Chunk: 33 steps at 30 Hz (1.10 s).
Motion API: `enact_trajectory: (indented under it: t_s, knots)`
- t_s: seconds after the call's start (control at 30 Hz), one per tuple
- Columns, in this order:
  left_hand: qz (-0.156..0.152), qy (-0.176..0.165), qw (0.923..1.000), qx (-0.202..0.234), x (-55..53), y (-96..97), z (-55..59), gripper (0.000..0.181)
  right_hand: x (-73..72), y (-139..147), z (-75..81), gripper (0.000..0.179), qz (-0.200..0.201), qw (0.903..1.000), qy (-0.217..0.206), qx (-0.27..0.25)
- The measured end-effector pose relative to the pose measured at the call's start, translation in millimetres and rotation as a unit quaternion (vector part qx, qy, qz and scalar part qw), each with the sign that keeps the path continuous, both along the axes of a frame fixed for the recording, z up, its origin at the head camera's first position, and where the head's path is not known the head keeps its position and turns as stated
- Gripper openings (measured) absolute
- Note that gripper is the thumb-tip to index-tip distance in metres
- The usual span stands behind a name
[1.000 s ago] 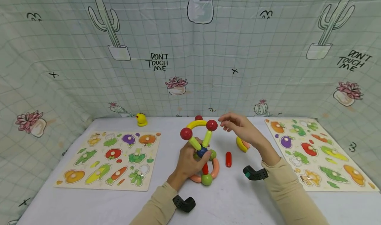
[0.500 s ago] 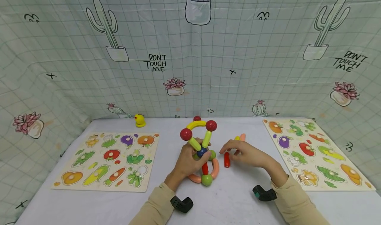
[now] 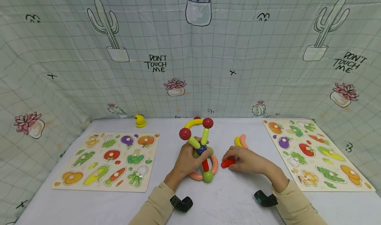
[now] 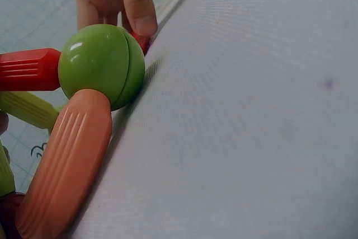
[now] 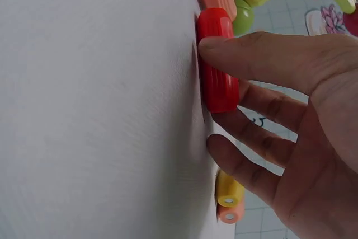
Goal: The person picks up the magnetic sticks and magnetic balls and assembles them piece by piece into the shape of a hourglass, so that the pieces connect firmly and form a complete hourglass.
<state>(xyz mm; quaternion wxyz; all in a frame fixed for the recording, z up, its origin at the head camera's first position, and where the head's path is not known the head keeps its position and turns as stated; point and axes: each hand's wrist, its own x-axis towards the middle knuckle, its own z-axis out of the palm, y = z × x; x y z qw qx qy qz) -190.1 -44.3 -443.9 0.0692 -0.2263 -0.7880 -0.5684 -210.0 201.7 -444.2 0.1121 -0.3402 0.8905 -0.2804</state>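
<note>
A ball-and-rod construction stands upright on the table, with red balls [image 3: 185, 133] on top and a blue ball [image 3: 201, 149] midway. My left hand [image 3: 188, 159] grips it around the blue ball, thumb in front. Its lower part has a green ball [image 4: 95, 62], a fixed red rod [image 4: 28, 70] and curved orange rods [image 4: 70, 160]. To the right, my right hand [image 3: 248, 160] pinches a loose red rod [image 5: 221, 94] between thumb and fingers. That rod lies close against the tabletop, and my thumb covers part of it.
Behind the right hand lie a yellow curved piece [image 3: 237, 141] and an orange curved piece [image 3: 243, 140]. Vegetable puzzle boards flank the work area, one left [image 3: 98, 165] and one right [image 3: 312, 142]. A yellow toy duck [image 3: 140, 121] stands at the back left, before a patterned cloth.
My right hand came down from beside the upper red ball to the loose red rod and took hold of it, turning it sideways. The held construction shifted slightly.
</note>
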Motion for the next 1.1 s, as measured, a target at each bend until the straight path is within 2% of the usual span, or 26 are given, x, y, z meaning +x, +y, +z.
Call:
enact_trajectory:
  t_s: [0.2,0.43,0.57,0.73,0.87,1.1]
  knots:
    - [0.005,-0.020,0.9998,-0.001,0.6,-0.2,-1.6,0.033,2.1,-0.5,-0.8,0.019,-0.004,0.9995,0.017,0.025]
    - [0.026,-0.029,0.9992,-0.012,-10.8,0.9,-24.0,0.038,2.5,2.0,0.4,0.019,-0.010,0.9995,0.013,0.029]
    - [0.023,-0.010,0.9997,-0.003,-14.9,-0.9,-31.4,0.039,2.6,1.9,2.4,0.019,-0.022,0.9994,-0.003,0.025]
    - [0.018,0.026,0.9995,-0.002,-17.0,-2.0,-33.5,0.040,2.6,2.0,6.2,0.019,-0.031,0.9993,-0.010,0.020]
    - [0.020,0.048,0.9986,-0.006,-17.6,-2.0,-33.4,0.041,2.5,1.3,9.7,0.019,-0.031,0.9995,0.009,0.007]
    - [0.024,0.047,0.9985,-0.014,-17.0,-2.0,-33.8,0.042,3.3,-2.9,14.0,0.023,-0.036,0.9959,0.075,-0.035]
